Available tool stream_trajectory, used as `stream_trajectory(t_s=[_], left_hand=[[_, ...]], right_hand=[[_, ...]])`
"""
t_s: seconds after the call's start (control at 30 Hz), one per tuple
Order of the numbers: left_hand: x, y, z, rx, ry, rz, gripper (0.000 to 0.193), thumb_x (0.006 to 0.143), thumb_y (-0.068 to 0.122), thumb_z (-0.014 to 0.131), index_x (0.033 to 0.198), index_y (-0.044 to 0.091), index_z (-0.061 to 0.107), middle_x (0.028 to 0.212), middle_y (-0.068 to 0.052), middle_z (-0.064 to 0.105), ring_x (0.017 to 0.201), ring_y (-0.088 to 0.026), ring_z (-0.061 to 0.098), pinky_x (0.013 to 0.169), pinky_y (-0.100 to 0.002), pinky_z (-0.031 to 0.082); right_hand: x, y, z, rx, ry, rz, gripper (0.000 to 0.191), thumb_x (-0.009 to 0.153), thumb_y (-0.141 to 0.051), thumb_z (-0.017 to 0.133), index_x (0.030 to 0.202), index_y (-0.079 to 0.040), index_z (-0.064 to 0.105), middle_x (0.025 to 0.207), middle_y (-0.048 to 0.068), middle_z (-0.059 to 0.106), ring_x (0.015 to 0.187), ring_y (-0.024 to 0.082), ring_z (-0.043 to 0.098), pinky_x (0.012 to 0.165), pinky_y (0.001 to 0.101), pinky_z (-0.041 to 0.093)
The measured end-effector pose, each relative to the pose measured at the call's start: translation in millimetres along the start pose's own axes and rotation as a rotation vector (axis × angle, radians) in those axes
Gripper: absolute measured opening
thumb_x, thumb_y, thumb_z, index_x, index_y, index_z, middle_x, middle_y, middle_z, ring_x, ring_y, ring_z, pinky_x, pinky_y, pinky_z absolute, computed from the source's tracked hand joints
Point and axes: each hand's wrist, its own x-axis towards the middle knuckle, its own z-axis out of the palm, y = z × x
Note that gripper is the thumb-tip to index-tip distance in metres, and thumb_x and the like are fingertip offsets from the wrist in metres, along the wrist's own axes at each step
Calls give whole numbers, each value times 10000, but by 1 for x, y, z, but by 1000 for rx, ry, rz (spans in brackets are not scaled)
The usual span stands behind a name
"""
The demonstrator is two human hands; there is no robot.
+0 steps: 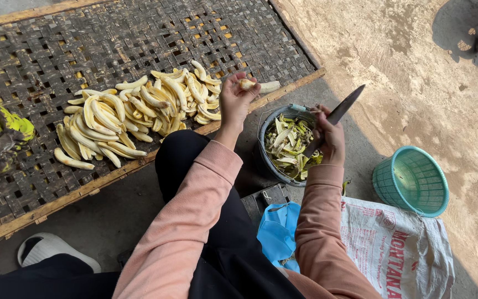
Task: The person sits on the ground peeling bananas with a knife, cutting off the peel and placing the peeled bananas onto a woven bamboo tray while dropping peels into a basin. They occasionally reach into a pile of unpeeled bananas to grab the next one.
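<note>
Woven drying rack (40, 50): left hand (234, 102) pinches peeled banana (256, 85) past right edge, right hand (329, 138) grips knife (338, 113); lay flat beside pile (139, 113).

Left grip (237, 99) raised, right grip (328, 135) clenched

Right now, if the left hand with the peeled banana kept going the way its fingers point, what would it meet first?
Probably the wooden edge of the woven tray, just beyond the left hand and its peeled banana; past that is bare ground. Height is unclear, so it may pass above.
</note>
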Motion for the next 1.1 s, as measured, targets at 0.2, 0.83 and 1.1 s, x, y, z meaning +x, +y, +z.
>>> stream_trajectory(t_s=[0.2,0.83,1.1], left_hand=[[7,7,-1,-409,75,-112,336,1041,307,523,1357,193,542,954,-16,561,771,-87,574,666,-255,564],[17,26,-22,-440,234,-146,240,1124,300,455,1219,103,554,1009,-22,559,798,-108,555,725,-306,554],[20,37,-42,-504,308,-145,267,1087,304,459,1162,62,542,884,-38,565,698,-146,592,829,-448,622]], right_hand=[[-22,67,-4,-1310,237,-113,580,924,-224,681,1454,-82,491,1104,206,622,821,326,689,682,415,550],[-123,0,198,-255,-602,-303,564,1132,-219,451,1657,-88,291,842,-75,403,726,45,353,659,174,343],[-111,23,220,-308,-585,-411,526,1143,-172,459,1646,-67,344,921,-61,466,828,57,412,801,187,410]])
